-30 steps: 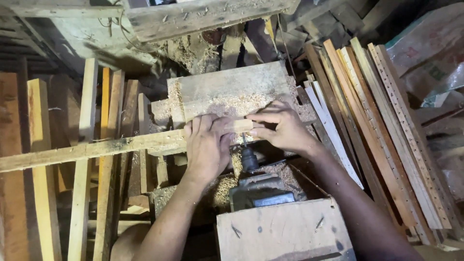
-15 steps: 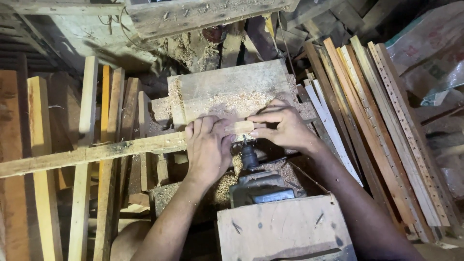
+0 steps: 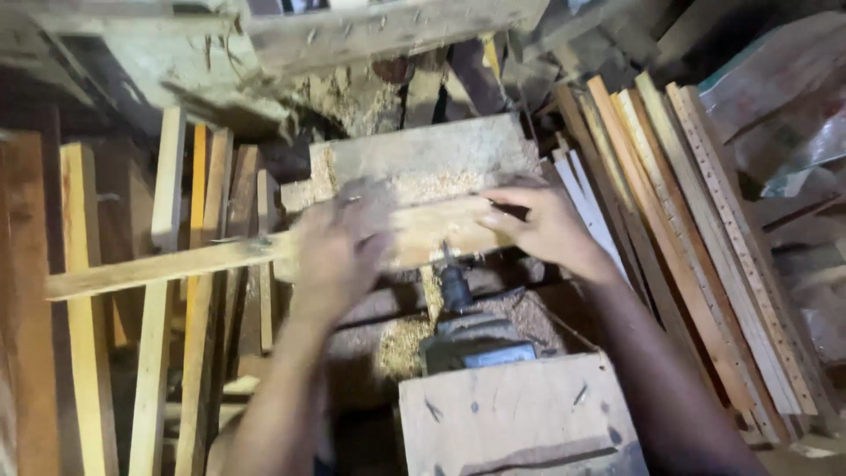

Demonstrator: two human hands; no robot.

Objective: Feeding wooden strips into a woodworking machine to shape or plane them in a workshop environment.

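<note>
A long wooden strip is seen running from the left middle of the frame to the centre, where it is laid across a sawdust-covered work block. The left hand, blurred, is pressed down over the strip just left of centre, its fingers wrapped on the wood. The right hand is closed on the strip's right end, right of centre, with fingertips curled over the far edge. Directly below the strip, between the two hands, a dark drill chuck is pointed up at the wood, and its grey motor housing is set beneath it amid sawdust. A pale wooden box is found at the bottom centre. Slats of light wood are leaned in a fan along the right side, and upright yellow and brown battens are stacked at the left. A rough beam is crossed along the top.
</note>
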